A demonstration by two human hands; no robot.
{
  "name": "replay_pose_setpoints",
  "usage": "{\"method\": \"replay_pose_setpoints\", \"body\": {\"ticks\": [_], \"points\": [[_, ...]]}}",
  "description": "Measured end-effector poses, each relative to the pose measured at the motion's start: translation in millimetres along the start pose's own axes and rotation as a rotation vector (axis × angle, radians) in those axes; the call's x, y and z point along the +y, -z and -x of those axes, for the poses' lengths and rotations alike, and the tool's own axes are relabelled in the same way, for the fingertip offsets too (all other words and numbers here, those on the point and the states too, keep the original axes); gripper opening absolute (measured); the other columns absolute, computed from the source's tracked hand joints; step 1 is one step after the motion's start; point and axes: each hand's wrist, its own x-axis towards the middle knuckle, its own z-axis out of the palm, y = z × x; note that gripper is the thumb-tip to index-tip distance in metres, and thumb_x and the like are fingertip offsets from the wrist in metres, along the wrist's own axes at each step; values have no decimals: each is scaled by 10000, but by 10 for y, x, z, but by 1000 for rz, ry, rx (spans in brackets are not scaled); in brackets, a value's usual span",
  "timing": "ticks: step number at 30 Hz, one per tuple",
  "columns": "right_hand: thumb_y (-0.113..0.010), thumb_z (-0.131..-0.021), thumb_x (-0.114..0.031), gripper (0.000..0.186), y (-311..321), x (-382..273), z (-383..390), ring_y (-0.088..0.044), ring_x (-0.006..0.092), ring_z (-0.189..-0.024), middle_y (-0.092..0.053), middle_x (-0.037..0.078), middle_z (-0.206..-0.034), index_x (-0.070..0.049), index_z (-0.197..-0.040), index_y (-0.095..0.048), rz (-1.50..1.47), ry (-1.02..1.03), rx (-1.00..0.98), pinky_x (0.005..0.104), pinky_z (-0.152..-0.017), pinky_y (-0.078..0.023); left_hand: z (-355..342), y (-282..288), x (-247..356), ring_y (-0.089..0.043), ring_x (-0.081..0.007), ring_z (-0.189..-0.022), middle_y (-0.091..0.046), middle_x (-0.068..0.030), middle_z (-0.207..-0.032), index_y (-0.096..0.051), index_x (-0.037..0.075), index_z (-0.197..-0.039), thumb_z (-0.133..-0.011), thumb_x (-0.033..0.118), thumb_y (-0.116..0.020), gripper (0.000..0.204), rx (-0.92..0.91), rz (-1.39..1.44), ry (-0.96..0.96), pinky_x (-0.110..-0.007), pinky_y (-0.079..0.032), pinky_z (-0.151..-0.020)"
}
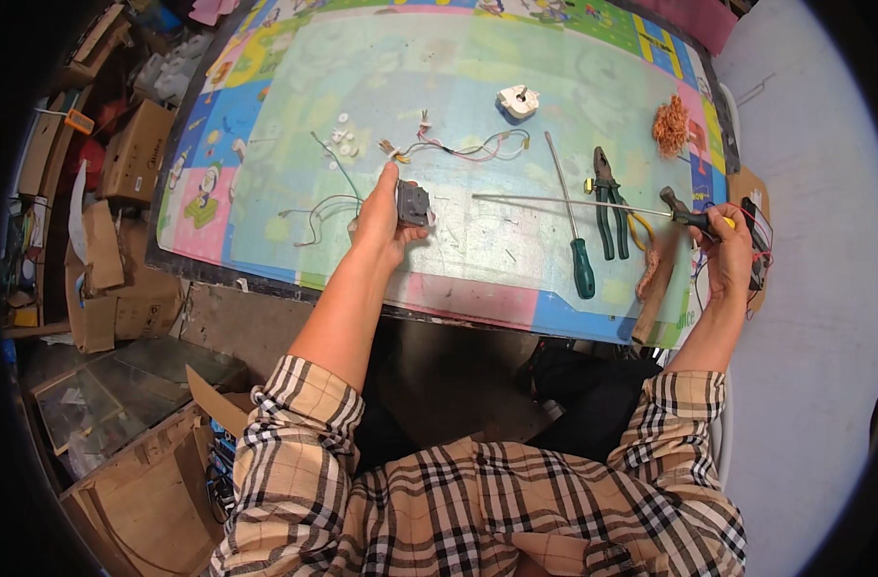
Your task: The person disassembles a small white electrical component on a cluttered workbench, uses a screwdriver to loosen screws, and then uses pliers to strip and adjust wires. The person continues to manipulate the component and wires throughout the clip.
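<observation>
In my left hand (385,223) is a dark grey component (412,202) with wires trailing left, my fingers wrapped round it. My right hand (727,245) grips the black-and-yellow handle of a long screwdriver (699,220), its shaft pointing left toward the grey component, tip apart from it. Beneath this shaft lie a green-handled screwdriver (583,267), green-handled pliers (612,221) and a wooden-handled hammer (651,308). A loose wire harness (468,149) and several small white pieces (345,137) lie beyond my left hand. A white component (516,101) sits farther back.
The mat-covered table (266,231) carries a copper wire tangle (671,125) at back right. Cardboard boxes (136,154) and glass panes (88,389) crowd the left floor area. A white surface (804,288) borders the right, beside a dark wired object (758,260) on cardboard.
</observation>
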Motion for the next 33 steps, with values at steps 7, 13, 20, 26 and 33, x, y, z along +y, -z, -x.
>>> {"method": "replay_pose_setpoints", "body": {"ticks": [7,13,20,26,33], "points": [[-586,-892,-100,127,-85,-166,118,-582,138,-674,-628,140,-900,-11,-946,-514,-250,81,-91,235,-624,-519,46,32,107,-599,-227,-687,-656,-178,-927,-571,23,-1096,-937,538,-360,579,-201,257,29,-300,-448,-552],[-590,-894,-114,136,-169,-208,156,-608,140,-709,-630,141,-907,-19,-947,-509,-224,130,-110,222,-638,-522,104,17,154,-586,-215,-685,-658,-170,-924,-606,43,-1058,-928,510,-367,541,-233,339,9,-291,-412,-556],[-593,-894,-113,145,-89,-168,104,-622,147,-701,-632,144,-911,-19,-956,-503,-231,128,-163,225,-655,-538,113,22,179,-577,-207,-660,-660,-165,-889,-618,65,-1016,-913,505,-406,499,-237,360,9,-285,-400,-524],[-591,-895,-110,149,-119,-174,113,-612,142,-680,-634,151,-906,-13,-959,-496,-230,136,-155,222,-641,-533,120,15,181,-579,-206,-649,-662,-171,-902,-610,65,-1022,-914,506,-401,500,-243,347,5,-284,-404,-509],[-592,-893,-105,151,-131,-176,117,-595,131,-660,-636,154,-900,-16,-958,-489,-216,140,-162,215,-634,-529,114,12,178,-599,-219,-654,-661,-146,-870,-612,48,-1030,-926,499,-351,532,-237,318,-4,-285,-408,-500]]}}
